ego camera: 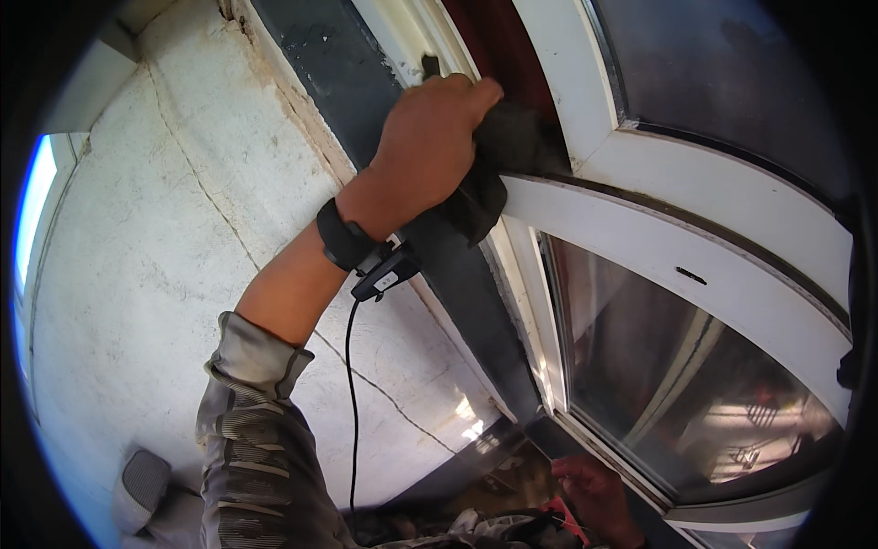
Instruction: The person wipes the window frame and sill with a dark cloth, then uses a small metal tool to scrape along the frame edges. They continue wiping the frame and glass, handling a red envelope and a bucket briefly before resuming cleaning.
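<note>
My left hand (426, 145) is raised against the side of a white window frame (686, 257) and grips a dark cloth (485, 199). The cloth hangs below the fingers, over the dark grey reveal strip (453, 288) and the frame's edge. Around the left wrist sits a black strap (341, 237) with a small device (387, 274) and a cable. My right hand (595, 495) is low by the bottom corner of the window, its fingers partly curled. Whether it holds anything is unclear; a red item (566, 518) shows beside it.
A cracked white wall (171, 274) fills the left. On the right are a lower glass pane (686, 384) with reflections and an upper pane (713, 89). Dark red material (507, 48) shows in the upper gap. At lower left lies a grey ribbed object (143, 484).
</note>
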Demonstrator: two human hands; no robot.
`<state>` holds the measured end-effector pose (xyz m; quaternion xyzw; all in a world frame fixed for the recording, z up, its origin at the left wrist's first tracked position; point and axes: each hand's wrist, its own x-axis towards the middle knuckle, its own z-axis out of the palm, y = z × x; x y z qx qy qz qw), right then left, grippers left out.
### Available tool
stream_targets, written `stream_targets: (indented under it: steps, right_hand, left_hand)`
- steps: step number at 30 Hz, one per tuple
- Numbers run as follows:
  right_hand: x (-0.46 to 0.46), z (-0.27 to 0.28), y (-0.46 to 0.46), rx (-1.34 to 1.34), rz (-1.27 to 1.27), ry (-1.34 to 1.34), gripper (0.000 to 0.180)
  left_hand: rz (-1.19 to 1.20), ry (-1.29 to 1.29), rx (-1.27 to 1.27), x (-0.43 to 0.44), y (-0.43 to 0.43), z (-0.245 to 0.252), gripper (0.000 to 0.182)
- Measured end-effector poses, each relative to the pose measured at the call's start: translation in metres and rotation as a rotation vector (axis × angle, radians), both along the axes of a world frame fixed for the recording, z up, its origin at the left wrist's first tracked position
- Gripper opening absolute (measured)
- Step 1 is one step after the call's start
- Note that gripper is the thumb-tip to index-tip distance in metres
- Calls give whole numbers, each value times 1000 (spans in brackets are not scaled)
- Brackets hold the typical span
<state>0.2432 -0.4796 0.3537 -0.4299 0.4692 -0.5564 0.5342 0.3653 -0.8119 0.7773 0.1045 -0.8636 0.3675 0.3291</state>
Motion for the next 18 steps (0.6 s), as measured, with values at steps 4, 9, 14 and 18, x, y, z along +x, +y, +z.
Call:
stream_targets:
  steps: [4,9,14,18]
  right_hand:
    - [-1,-22,16,53,-6,129,33]
    - [-16,-6,39,-92,-41,186,29]
    - [-24,41,43,29,-102,70,36]
    - [-34,74,32,-144,-183,72,39]
  left_hand:
    - [124,-107,-398,6,-5,-4,16]
    - [280,-260,92,-1,-7,-1,26]
    - [356,-223,330,-23,-6,3,27]
    - [277,-130,452,-24,-7,6,33]
